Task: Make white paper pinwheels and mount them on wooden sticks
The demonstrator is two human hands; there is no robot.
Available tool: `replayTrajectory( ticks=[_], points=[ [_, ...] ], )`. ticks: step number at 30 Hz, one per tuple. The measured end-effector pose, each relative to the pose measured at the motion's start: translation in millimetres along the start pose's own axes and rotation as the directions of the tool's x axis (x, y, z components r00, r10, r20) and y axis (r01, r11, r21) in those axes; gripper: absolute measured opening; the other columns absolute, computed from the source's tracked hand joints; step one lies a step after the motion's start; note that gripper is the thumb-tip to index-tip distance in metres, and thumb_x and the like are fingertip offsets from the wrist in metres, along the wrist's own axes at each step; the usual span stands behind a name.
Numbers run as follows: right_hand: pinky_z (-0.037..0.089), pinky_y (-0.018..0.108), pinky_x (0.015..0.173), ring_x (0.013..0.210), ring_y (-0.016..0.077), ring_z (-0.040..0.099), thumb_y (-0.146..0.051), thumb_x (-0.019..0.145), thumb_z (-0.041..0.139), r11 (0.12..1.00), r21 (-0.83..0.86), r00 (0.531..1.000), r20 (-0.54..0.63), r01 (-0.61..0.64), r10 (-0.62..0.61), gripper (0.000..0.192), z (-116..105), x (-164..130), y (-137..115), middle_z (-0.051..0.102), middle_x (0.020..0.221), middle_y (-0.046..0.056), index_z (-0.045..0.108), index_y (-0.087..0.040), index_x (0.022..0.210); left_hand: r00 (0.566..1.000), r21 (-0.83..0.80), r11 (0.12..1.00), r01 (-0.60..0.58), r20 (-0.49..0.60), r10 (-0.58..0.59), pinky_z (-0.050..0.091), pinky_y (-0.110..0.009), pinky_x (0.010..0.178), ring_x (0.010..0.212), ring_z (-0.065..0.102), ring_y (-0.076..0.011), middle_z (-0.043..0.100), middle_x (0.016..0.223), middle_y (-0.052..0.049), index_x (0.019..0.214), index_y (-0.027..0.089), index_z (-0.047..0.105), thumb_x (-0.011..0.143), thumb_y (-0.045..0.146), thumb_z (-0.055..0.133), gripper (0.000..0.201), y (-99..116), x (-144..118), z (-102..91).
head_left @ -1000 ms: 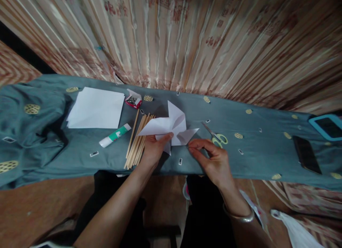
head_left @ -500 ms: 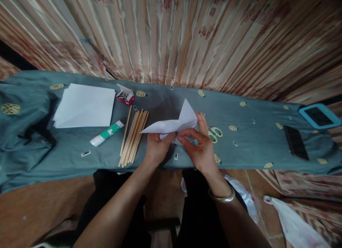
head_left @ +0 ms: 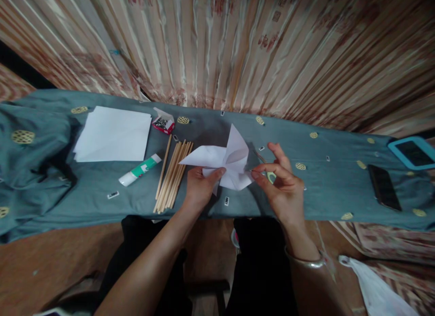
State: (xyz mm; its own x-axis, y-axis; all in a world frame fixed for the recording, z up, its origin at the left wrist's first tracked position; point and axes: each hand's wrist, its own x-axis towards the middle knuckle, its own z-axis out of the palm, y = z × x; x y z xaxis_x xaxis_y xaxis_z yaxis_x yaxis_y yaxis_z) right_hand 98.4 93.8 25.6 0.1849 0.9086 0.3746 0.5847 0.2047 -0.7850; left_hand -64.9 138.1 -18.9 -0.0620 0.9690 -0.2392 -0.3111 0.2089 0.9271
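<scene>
**Pin meets folded pinwheel**

The white folded paper pinwheel (head_left: 224, 164) is held just above the grey-blue cloth-covered tabletop (head_left: 322, 189), beside the bundle of thin wooden sticks (head_left: 172, 175). The risk, as I judge it: the folded flaps could spring loose if the left thumb slips, or the pin could prick a finger. The left hand (head_left: 200, 189) pinches the pinwheel's lower edge. The right hand (head_left: 283, 189) nips a thin metal pin (head_left: 253, 171) between thumb and forefinger, other fingers spread, at the paper's edge.

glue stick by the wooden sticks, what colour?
The glue stick is white with a green label band, seen clearly in the head view.
</scene>
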Motion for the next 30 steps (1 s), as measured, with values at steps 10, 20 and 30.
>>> replayTrajectory(
  ticks=[10,20,30],
  points=[
    [0.019,0.058,0.118,0.148,0.028,0.019,-0.026,0.087,0.062,0.981,-0.162,0.988,0.126,0.111,-0.091,0.009,15.3,-9.8,-11.4,0.037,0.154,0.001,0.07,-0.024,0.084,0.996,0.168,0.983,-0.079,0.051,0.072,0.048,-0.026,0.056,0.057,0.063,-0.0182,0.073,0.062,-0.002,0.064,0.017,0.074,0.058,0.027,0.078,0.012,3.0,-4.9,5.3],
    [0.023,0.059,0.116,0.149,0.0317,0.015,-0.026,0.09,0.058,0.93,-0.312,0.976,0.154,0.194,-0.152,0.013,19.0,-9.7,-7.8,0.029,0.158,-0.001,0.069,-0.024,0.085,0.987,0.193,0.972,-0.135,0.112,0.114,0.049,-0.029,0.064,0.064,0.064,-0.02,0.073,0.066,-0.002,0.068,0.017,0.076,0.063,0.025,0.075,0.01,2.7,-8.2,6.0],
    [0.022,0.06,0.116,0.149,0.0318,0.014,-0.029,0.089,0.059,0.936,-0.285,0.966,0.214,0.204,-0.146,0.011,15.7,-6.4,-2.0,0.029,0.158,-0.004,0.069,-0.025,0.085,0.966,0.254,0.938,-0.235,0.169,0.196,0.049,-0.029,0.068,0.07,0.067,-0.0212,0.074,0.07,-0.002,0.069,0.019,0.076,0.068,0.023,0.072,0.006,1.0,-8.9,2.2]
  ],
)
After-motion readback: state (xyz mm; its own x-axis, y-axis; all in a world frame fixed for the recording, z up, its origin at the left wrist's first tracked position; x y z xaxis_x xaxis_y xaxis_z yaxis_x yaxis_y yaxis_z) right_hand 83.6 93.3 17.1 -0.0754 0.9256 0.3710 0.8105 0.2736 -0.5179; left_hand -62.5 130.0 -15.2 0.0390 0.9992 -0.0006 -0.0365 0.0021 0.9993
